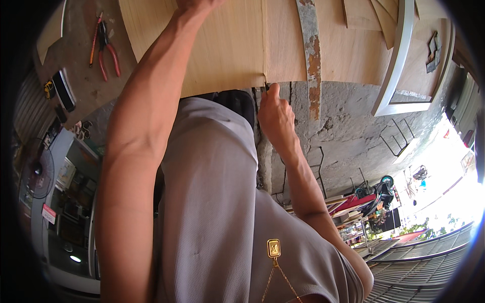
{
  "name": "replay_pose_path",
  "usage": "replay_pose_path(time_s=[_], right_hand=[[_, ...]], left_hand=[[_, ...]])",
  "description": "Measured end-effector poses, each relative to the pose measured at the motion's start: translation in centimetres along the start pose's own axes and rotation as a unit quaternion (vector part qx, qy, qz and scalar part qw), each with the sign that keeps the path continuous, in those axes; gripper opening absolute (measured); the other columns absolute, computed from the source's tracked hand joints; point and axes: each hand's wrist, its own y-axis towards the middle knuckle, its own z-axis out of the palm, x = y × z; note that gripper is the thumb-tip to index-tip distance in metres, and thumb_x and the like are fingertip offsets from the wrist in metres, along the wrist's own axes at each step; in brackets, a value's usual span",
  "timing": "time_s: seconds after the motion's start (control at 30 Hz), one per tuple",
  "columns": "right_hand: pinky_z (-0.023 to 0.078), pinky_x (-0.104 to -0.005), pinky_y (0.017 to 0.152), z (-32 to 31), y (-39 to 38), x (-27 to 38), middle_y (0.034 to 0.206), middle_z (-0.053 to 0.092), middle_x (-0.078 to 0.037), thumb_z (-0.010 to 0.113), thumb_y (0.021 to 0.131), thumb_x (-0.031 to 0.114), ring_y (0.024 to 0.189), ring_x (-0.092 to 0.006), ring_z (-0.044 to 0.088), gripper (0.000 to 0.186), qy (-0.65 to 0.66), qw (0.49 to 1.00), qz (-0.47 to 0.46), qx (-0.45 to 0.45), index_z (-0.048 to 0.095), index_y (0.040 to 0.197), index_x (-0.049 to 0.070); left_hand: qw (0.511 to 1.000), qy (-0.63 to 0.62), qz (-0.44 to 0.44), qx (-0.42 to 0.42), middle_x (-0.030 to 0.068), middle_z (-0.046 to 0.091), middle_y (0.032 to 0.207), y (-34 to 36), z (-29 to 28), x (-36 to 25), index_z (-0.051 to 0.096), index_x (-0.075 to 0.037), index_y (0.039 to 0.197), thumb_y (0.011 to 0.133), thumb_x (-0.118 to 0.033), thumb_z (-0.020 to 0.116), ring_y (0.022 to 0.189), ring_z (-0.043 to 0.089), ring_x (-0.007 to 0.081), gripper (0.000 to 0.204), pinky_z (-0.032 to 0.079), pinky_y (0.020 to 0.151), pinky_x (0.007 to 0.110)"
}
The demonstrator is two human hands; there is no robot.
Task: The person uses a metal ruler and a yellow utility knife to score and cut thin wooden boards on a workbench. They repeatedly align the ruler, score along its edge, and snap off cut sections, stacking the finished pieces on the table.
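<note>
A pale plywood sheet [222, 45] lies on the concrete floor. My left hand [198, 5] reaches far over it and rests on the sheet at the frame's top edge, its fingers cut off from view. At the sheet's near edge my right hand [275, 113] is closed around a small dark tool [266, 86]. The tool's tip touches the start of a thin line that runs up the plywood. A long rusty metal strip [311, 50] lies on the sheet just right of that line. My grey shirt [217, 212] and a gold pendant [274, 248] hang in the foreground.
Red-handled pliers [108, 50] and an orange screwdriver [94, 43] lie on the floor at upper left, near a yellow tape measure [49, 89]. A white frame [399, 60] rests on more plywood at right. A fan [38, 174] stands at left and a motorbike [380, 194] at right.
</note>
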Motion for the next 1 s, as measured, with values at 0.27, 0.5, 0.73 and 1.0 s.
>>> replay_pose_path(time_s=[0.27,0.5,0.73,1.0], right_hand=[[0.052,-0.0554,0.061,9.4,-8.7,-13.0,0.076,0.065,-0.029,0.047,0.101,0.018,0.068,-0.0491,0.065,0.027,-0.118,0.988,0.082,0.054,0.046,0.118,-0.003],[0.048,-0.0557,0.062,8.0,-8.1,-11.9,0.084,0.067,-0.028,0.050,0.102,0.020,0.073,-0.0507,0.063,0.026,0.091,0.977,0.108,-0.158,0.047,0.120,0.002],[0.052,-0.0512,0.072,-2.7,1.0,-4.8,0.111,0.058,-0.027,0.055,0.098,0.016,0.092,-0.0454,0.063,0.046,0.019,0.927,-0.069,-0.369,0.041,0.140,0.003],[0.043,-0.0513,0.094,-4.7,7.7,-1.9,0.121,0.056,-0.019,0.070,0.090,0.025,0.114,-0.0375,0.053,0.047,-0.122,0.876,-0.061,-0.463,0.053,0.129,0.004]], left_hand=[[1.000,0.006,-0.016,-0.011,0.0135,0.032,0.156,3.2,0.3,0.4,0.046,-0.030,0.149,0.096,-0.054,0.055,0.145,0.028,0.0372,0.060,0.011,0.113,0.074],[0.999,0.004,0.006,-0.031,0.0138,0.039,0.149,0.7,-0.2,0.9,0.053,-0.024,0.145,0.090,-0.055,0.063,0.141,0.032,0.0373,0.063,0.019,0.113,0.069],[0.999,-0.036,-0.012,-0.033,0.0167,0.047,0.141,2.3,-0.9,-0.3,0.051,-0.021,0.145,0.071,-0.060,0.079,0.138,0.036,0.0364,0.089,0.020,0.113,0.065],[0.999,0.007,-0.006,0.054,0.0093,0.057,0.124,5.1,-1.5,0.0,0.062,-0.025,0.129,0.067,-0.074,0.075,0.120,0.051,0.0280,0.081,0.031,0.099,0.059]])
